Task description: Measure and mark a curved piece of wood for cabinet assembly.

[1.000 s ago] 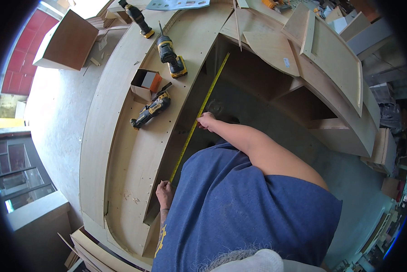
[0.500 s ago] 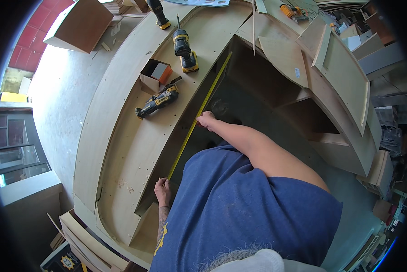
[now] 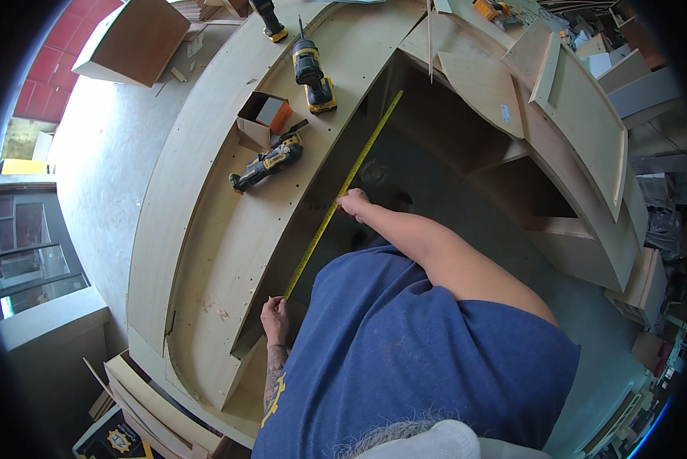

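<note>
A yellow tape measure blade (image 3: pixel 312 249) runs slantwise along the inner side of a curved plywood counter (image 3: pixel 278 237). At its near end, my left hand (image 3: pixel 275 319) pinches the tape with closed fingers. My right hand (image 3: pixel 352 203) grips the blade around its middle, arm stretched across the opening. Beyond the right hand the tape continues toward the far inner corner, its far end free of either hand. Whether a tape case is in one of my hands is hidden.
On the counter lie an oscillating multi-tool (image 3: pixel 268 163), an open small box (image 3: pixel 264 115) and a cordless drill (image 3: pixel 310 75); another power tool (image 3: pixel 269 21) stands farther back. Loose plywood panels (image 3: pixel 481 96) rest on the right section. A wooden box (image 3: pixel 133 42) sits at far left.
The view has shifted slightly. Both hands keep their hold on the tape, and its far end sits a little farther right in the picture.
</note>
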Demonstrator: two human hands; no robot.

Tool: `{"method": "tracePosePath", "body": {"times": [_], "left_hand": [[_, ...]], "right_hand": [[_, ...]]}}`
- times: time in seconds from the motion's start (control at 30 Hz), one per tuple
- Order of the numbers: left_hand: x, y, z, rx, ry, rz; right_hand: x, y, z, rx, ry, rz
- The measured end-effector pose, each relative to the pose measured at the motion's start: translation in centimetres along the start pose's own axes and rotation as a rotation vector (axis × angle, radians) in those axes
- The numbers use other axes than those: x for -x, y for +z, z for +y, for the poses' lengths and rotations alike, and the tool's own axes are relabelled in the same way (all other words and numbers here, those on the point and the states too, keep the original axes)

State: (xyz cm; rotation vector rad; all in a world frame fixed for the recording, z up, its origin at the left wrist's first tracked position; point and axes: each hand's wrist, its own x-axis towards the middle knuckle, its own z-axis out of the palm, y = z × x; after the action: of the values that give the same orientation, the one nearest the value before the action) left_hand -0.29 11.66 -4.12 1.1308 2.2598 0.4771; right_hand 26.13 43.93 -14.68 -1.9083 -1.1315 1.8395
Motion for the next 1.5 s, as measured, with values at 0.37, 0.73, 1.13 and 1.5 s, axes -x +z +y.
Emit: {"method": "tracePosePath", "body": {"times": [0.37,0.73,1.13,1.5], "left_hand": [[-3.4,3.1,3.8,-0.07,0.197,-0.114],[-11.5,12.6,20.7,-0.219,0.541,-0.554],[-10.6,23.7,40.1,-0.275,0.746,-0.791],[-4.6,36.6,55.2,-0.229,0.965,-1.016]], "right_hand": [[4.7,-2.2,4.4,-0.115,0.165,-0.144],[9.2,-9.8,10.5,-0.807,0.252,-0.235],[11.1,-24.5,15.2,-1.225,0.181,0.159],[11.8,-34.3,16.2,-1.523,-0.039,0.048]]}}
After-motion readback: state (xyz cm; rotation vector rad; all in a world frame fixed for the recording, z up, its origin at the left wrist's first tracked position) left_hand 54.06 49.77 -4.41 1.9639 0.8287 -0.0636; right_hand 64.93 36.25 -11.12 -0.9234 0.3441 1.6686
